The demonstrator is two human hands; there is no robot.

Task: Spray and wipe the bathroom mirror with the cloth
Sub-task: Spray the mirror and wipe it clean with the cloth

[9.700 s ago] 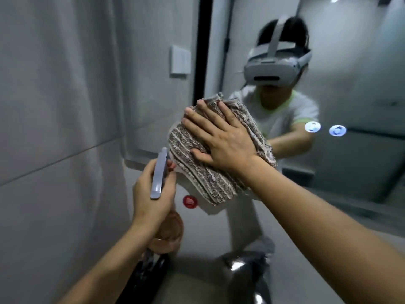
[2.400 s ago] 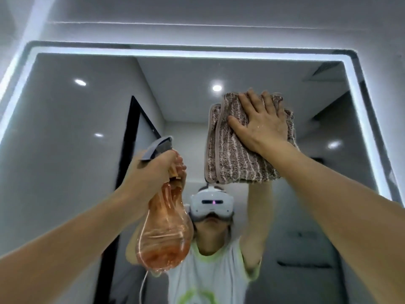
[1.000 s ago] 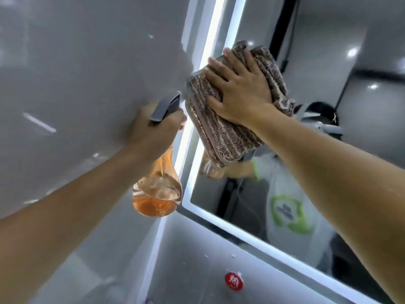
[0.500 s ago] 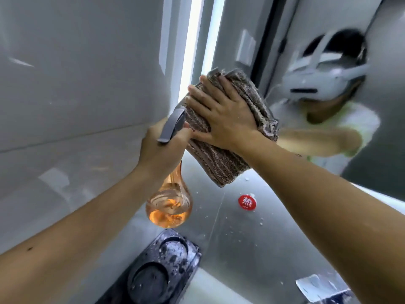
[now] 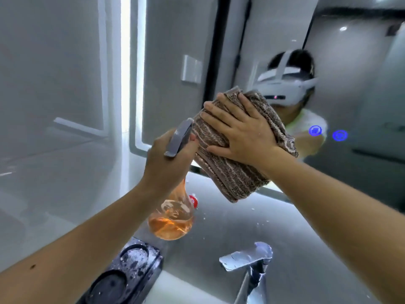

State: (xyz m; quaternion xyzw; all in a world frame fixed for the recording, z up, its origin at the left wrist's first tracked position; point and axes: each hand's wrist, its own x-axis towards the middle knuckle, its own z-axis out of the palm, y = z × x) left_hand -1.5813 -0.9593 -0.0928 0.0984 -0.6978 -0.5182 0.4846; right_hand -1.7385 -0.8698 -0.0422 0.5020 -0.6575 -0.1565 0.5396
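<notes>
The bathroom mirror (image 5: 350, 62) fills the upper right, with a lit strip along its left and bottom edge. My right hand (image 5: 243, 132) lies flat, fingers spread, on a folded brown striped cloth (image 5: 236, 174) pressed against the mirror's lower left part. My left hand (image 5: 168, 163) grips the neck of a spray bottle (image 5: 172, 218) with a grey trigger head and orange liquid in its clear round body. The bottle hangs just left of the cloth, its head touching the cloth's edge.
A grey wall below the mirror carries a small red round sticker (image 5: 194, 201), partly behind the bottle. A chrome tap (image 5: 247, 257) stands at the bottom centre. A dark holder with two round wells (image 5: 125, 273) sits bottom left. Glossy tiles cover the left wall (image 5: 50, 106).
My right hand and the cloth have slid right along the mirror's lower edge, after coming down from its upper left. The view has dropped, and the tap now shows.
</notes>
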